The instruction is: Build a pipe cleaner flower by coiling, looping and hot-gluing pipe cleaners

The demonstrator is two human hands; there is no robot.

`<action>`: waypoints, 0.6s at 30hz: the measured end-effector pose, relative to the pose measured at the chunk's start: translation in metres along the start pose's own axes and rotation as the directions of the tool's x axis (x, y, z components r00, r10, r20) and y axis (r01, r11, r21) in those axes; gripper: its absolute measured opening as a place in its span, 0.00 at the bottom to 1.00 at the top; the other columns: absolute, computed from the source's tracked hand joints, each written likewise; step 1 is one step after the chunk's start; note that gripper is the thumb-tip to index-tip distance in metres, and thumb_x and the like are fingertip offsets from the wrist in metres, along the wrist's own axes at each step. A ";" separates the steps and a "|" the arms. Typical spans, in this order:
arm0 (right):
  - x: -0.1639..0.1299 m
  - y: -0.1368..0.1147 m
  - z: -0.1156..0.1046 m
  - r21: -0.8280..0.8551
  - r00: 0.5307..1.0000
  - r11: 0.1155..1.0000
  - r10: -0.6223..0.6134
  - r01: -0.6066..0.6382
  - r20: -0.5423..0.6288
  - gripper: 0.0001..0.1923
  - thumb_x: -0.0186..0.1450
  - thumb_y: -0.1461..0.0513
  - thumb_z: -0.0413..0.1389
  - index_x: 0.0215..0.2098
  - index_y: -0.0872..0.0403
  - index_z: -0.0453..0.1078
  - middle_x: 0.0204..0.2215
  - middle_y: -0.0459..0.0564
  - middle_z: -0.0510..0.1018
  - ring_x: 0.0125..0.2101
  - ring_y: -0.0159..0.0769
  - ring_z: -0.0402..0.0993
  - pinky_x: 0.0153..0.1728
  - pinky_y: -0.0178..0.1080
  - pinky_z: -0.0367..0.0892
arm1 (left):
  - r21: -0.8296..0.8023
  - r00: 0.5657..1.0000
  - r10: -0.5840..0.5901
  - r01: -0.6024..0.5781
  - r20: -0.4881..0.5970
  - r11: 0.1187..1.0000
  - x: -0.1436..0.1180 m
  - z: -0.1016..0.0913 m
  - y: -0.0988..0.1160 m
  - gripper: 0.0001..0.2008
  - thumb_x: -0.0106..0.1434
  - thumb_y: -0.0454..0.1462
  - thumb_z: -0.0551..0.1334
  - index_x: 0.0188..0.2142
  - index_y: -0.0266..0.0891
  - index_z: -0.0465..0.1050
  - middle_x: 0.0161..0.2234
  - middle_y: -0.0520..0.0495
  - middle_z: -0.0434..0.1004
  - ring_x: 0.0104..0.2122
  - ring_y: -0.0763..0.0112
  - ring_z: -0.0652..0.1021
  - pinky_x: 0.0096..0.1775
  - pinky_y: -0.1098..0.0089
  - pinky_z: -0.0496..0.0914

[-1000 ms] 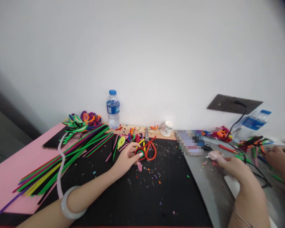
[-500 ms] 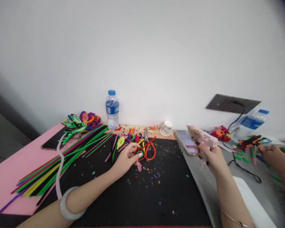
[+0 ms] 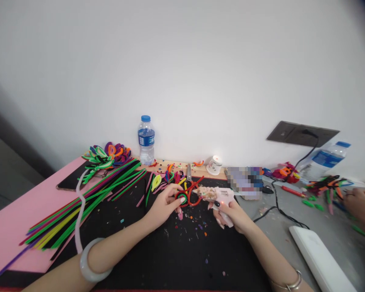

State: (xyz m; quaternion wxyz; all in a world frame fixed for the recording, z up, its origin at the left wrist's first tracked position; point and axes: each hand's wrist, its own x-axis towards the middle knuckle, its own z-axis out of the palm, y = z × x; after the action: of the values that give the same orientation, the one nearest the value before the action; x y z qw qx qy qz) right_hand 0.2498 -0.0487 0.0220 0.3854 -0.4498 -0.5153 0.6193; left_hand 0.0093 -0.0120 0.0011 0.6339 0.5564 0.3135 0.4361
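Note:
My left hand (image 3: 168,204) pinches a red pipe cleaner piece (image 3: 197,201) bent into loops, with a green coil (image 3: 182,198) inside the loop by my thumb. A bit of pink shows below those fingers. My right hand (image 3: 229,213) is wrapped round the grip of a pale pink hot glue gun (image 3: 225,194). Its crusted nozzle points left, close beside the red loop; whether they touch I cannot tell. Behind my left hand lie a yellow looped pipe cleaner (image 3: 156,183), other coloured pieces and a grey metal tool (image 3: 189,172).
Long pipe cleaners (image 3: 79,207) spread over the pink and black mats. A water bottle (image 3: 146,140) and paper cup (image 3: 214,165) stand by the wall. Black cable (image 3: 276,198), partly blurred phone (image 3: 243,182) and white device (image 3: 319,255) lie right. Another person's hand (image 3: 357,207) works far right.
My right hand has brought the glue gun left from over the phone to beside the red loop. My left hand keeps its hold. The view has shifted slightly.

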 end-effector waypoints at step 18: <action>0.003 0.004 0.020 0.045 0.998 0.998 0.050 -0.049 -0.029 0.19 0.56 0.49 0.56 0.29 0.57 0.66 0.09 0.38 0.62 0.09 0.22 0.51 0.11 0.29 0.57 | -0.002 1.000 0.004 -0.004 0.026 1.000 -0.001 0.001 -0.003 0.14 0.57 0.40 0.62 0.40 0.41 0.62 0.34 0.52 0.70 0.18 0.78 0.74 0.23 0.73 0.69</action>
State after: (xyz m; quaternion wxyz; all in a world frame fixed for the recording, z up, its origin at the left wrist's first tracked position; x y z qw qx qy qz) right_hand 0.2296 -0.0526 0.0191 0.3875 -0.4632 -0.4844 0.6330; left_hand 0.0106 -0.0138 -0.0016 0.6376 0.5622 0.3038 0.4303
